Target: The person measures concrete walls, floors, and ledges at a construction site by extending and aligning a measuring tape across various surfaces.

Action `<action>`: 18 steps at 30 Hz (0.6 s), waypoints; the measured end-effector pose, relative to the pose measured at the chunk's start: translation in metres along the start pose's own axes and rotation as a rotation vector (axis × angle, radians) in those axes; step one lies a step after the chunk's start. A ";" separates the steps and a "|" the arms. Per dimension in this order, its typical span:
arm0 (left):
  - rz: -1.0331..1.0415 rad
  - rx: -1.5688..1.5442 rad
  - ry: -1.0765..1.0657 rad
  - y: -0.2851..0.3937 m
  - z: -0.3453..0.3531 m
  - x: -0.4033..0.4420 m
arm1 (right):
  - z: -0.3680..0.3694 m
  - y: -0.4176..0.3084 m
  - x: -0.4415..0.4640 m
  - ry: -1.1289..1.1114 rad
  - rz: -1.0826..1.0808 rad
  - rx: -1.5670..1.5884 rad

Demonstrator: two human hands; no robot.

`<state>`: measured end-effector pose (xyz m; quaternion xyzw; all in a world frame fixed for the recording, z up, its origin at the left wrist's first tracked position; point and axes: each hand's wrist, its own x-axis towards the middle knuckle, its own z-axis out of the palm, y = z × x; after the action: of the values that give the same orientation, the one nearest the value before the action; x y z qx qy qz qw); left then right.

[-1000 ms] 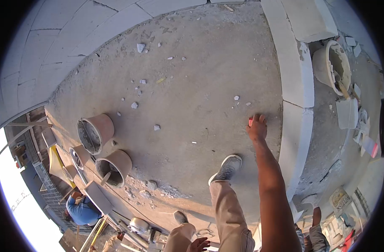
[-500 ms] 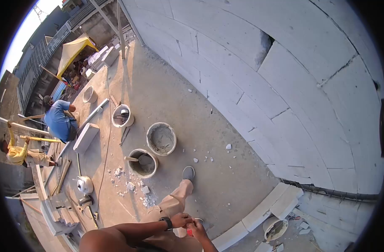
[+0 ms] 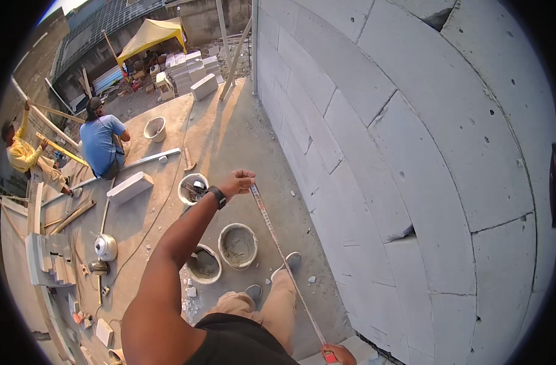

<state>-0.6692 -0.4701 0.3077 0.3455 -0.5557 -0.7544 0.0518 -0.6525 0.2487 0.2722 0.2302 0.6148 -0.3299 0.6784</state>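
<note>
Left hand (image 3: 237, 182), dark watch (image 3: 216, 196) at the wrist: fingers closed, pinching the free end of a tape measure (image 3: 283, 260). Right hand (image 3: 340, 354), at the near edge and partly out of view: gripping the tape's red case (image 3: 331, 358). Blade is a thin, flat, pale ribbon with fine printed marks, running straight and slanted between the two hands, left of the wall (image 3: 363, 152).

Wall: large matte pale-grey blocks, small pits, narrow dark joints, some chipped edges. Floor (image 3: 272, 201): rough grey surface, browner toward the left. Below the left forearm, a round bucket (image 3: 238, 225) with a pale rim, lumpy grey paste inside.

Compared with half a second earlier: both hands were then together at the red case, no length of blade visible; the left hand is now extended far forward, the blade drawn out, and the view has turned.
</note>
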 end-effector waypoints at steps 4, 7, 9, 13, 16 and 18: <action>0.063 -0.213 0.284 0.046 -0.053 0.085 | -0.082 0.019 0.018 -0.029 0.070 -0.073; -0.040 -0.293 0.431 0.019 -0.039 0.133 | -0.054 -0.098 0.003 -0.013 0.130 -0.137; -0.160 -0.290 0.391 -0.026 -0.011 0.155 | -0.028 -0.182 0.004 0.030 0.135 -0.219; -0.436 -0.117 0.067 -0.103 0.088 0.142 | 0.000 -0.302 0.064 0.251 0.035 -0.578; -0.660 0.123 -0.057 -0.152 0.135 0.133 | 0.061 -0.405 0.100 0.439 -0.202 -0.777; -0.803 -0.001 -0.023 -0.159 0.145 0.138 | 0.114 -0.466 0.119 0.483 -0.251 -0.800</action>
<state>-0.8087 -0.3575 0.1254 0.5269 -0.3766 -0.7187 -0.2530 -0.9123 -0.1681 0.2137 -0.0547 0.8563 -0.0840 0.5067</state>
